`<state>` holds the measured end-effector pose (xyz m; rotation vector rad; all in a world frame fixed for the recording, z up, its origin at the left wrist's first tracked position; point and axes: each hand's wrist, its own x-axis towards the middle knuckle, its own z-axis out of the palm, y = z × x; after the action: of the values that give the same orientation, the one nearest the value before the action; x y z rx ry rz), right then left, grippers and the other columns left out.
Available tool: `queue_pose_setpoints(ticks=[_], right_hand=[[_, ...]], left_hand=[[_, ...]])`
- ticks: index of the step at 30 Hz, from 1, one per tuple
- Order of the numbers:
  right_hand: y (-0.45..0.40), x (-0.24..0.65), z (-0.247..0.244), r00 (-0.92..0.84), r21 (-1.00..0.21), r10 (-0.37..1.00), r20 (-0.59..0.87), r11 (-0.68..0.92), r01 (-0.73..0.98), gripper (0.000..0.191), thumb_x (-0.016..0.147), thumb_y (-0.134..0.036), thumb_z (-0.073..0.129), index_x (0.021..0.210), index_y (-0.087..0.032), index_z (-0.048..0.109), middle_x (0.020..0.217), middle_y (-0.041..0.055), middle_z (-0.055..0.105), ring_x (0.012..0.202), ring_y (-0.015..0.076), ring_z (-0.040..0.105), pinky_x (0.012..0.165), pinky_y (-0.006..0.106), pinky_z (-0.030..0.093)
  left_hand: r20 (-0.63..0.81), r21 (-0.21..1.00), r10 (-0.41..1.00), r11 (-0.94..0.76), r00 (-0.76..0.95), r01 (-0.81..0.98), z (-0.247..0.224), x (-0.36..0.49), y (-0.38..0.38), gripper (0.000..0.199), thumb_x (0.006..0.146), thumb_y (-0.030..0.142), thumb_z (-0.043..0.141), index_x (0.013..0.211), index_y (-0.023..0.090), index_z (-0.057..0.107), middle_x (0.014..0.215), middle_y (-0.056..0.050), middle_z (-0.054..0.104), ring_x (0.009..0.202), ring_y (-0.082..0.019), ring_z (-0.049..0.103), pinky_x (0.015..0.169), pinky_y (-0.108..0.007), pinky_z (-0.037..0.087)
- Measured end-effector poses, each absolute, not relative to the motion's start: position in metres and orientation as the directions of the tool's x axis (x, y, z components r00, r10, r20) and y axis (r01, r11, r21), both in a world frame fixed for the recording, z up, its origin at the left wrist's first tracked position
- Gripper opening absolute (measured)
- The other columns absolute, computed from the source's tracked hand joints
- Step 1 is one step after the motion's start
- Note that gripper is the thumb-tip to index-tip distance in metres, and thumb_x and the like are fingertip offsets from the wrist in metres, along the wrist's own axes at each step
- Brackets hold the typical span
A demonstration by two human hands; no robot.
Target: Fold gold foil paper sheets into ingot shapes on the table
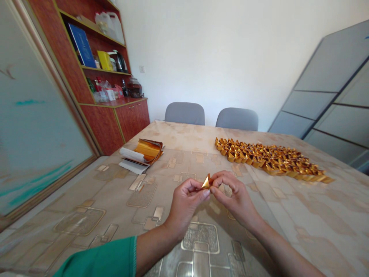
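Note:
Between my two hands, a little above the table, is a small piece of folded gold foil paper point(206, 182) with a pointed corner standing up. My left hand point(188, 200) pinches it from the left with thumb and fingers. From the other side my right hand point(230, 189) grips its right edge between thumb and index finger. The fingertips hide its lower part. Beyond my right hand stand rows of folded gold paper pieces point(268, 156), packed close together. To the far left lies a curled stack of gold paper sheets point(148, 151) with white backs.
A patterned cloth with a clear cover lies over the table point(115, 200). Two grey chairs point(184, 112) stand at its far edge. A red-brown cabinet point(127, 119) with bottles and a kettle is at the back left, beside a sliding door point(37, 115).

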<state>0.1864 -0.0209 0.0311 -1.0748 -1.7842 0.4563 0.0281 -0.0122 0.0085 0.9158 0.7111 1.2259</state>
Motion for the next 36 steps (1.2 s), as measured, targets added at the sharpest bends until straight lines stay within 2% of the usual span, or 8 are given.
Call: queue_pose_setpoints(ticks=[5, 12, 17, 21, 23, 28, 36], right_hand=[[-0.021, 0.188, 0.031, -0.082, -0.698, 0.824, 0.56, 0.523, 0.49, 0.016, 0.086, -0.019, 0.063, 0.071, -0.023, 0.059, 0.081, 0.0016, 0.066, 0.081, 0.02, 0.059, 0.077, 0.034, 0.042], [-0.021, 0.188, 0.03, -0.154, -0.689, 0.815, 0.559, 0.559, 0.461, 0.013, 0.087, -0.024, 0.067, 0.075, -0.024, 0.063, 0.089, 0.0018, 0.068, 0.089, 0.0211, 0.06, 0.081, 0.035, 0.043], [-0.021, 0.186, 0.027, -0.138, -0.694, 0.824, 0.55, 0.543, 0.472, 0.014, 0.086, -0.026, 0.067, 0.074, -0.025, 0.062, 0.087, 0.0015, 0.068, 0.087, 0.021, 0.06, 0.08, 0.035, 0.043], [-0.021, 0.184, 0.022, -0.083, -0.752, 0.861, 0.503, 0.483, 0.449, 0.008, 0.085, -0.029, 0.068, 0.083, -0.025, 0.061, 0.085, 0.0014, 0.064, 0.084, 0.0208, 0.059, 0.077, 0.035, 0.046], [-0.021, 0.183, 0.02, -0.028, -0.802, 0.882, 0.47, 0.441, 0.404, 0.014, 0.083, -0.031, 0.068, 0.09, -0.025, 0.058, 0.084, 0.0012, 0.061, 0.081, 0.0202, 0.057, 0.074, 0.034, 0.046], [-0.019, 0.183, 0.019, 0.011, -0.857, 0.906, 0.423, 0.396, 0.328, 0.014, 0.085, -0.034, 0.064, 0.084, -0.024, 0.055, 0.077, -0.0002, 0.057, 0.074, 0.0185, 0.054, 0.068, 0.033, 0.045], [-0.019, 0.184, 0.018, -0.022, -0.868, 0.914, 0.406, 0.393, 0.305, 0.012, 0.087, -0.034, 0.061, 0.083, -0.024, 0.057, 0.077, 0.0009, 0.059, 0.074, 0.019, 0.055, 0.068, 0.034, 0.046]], left_hand=[[-0.015, 0.86, 0.974, 0.128, 0.226, -0.495, 0.008, 0.029, -0.014, 0.03, 0.061, 0.028, 0.088, 0.07, 0.014, 0.063, 0.072, 0.001, 0.069, 0.067, -0.01, 0.063, 0.068, -0.021, 0.053], [-0.009, 0.857, 0.976, 0.12, 0.217, -0.502, 0.008, 0.028, -0.012, 0.031, 0.06, 0.027, 0.089, 0.068, 0.014, 0.062, 0.066, 0.003, 0.066, 0.063, -0.008, 0.061, 0.063, -0.017, 0.052], [-0.085, 0.796, 0.971, 0.201, 0.223, -0.572, 0.008, 0.029, -0.014, 0.032, 0.062, 0.028, 0.088, 0.073, 0.014, 0.061, 0.072, 0.001, 0.068, 0.067, -0.009, 0.064, 0.07, -0.021, 0.056], [-0.113, 0.749, 0.967, 0.234, 0.229, -0.62, 0.01, 0.029, -0.015, 0.033, 0.065, 0.025, 0.087, 0.073, 0.015, 0.057, 0.075, 0.0, 0.07, 0.07, -0.01, 0.066, 0.073, -0.024, 0.058], [-0.103, 0.734, 0.968, 0.23, 0.229, -0.639, 0.01, 0.029, -0.014, 0.031, 0.067, 0.024, 0.086, 0.075, 0.015, 0.057, 0.078, -0.002, 0.071, 0.073, -0.011, 0.067, 0.075, -0.025, 0.058], [-0.124, 0.706, 0.965, 0.25, 0.233, -0.662, 0.011, 0.028, -0.013, 0.032, 0.065, 0.02, 0.087, 0.077, 0.014, 0.058, 0.082, -0.003, 0.072, 0.073, -0.009, 0.067, 0.074, -0.022, 0.058], [-0.132, 0.69, 0.96, 0.269, 0.248, -0.672, 0.01, 0.027, -0.014, 0.031, 0.065, 0.019, 0.087, 0.078, 0.014, 0.059, 0.081, -0.002, 0.072, 0.073, -0.009, 0.067, 0.072, -0.02, 0.058]])
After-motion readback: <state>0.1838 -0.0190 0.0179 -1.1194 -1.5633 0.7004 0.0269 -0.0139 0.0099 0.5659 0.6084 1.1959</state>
